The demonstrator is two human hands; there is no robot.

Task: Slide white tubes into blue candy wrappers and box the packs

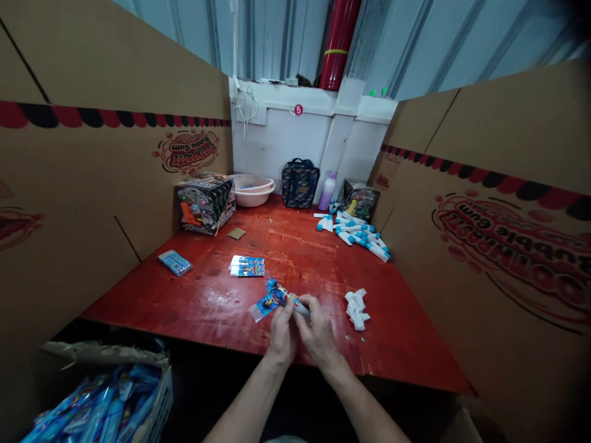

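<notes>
Both hands meet over the near edge of the red table [212, 307]. My left hand [282, 335] and my right hand [317, 332] are closed together on a small tube in a colourful blue wrapper [272, 298], whose loose end sticks out to the left. Just right of my right hand lies a small heap of white paper scraps [357, 308]. A flat colourful packet [247, 266] lies on the table ahead of my hands.
Several white and blue tubes [357, 234] are piled at the back right. A printed display box [205, 202], a pink basin [253, 189], a dark bag [300, 183] and a bottle [327, 191] stand at the back. Cardboard walls enclose both sides. A carton of blue wrappers [106, 406] sits lower left.
</notes>
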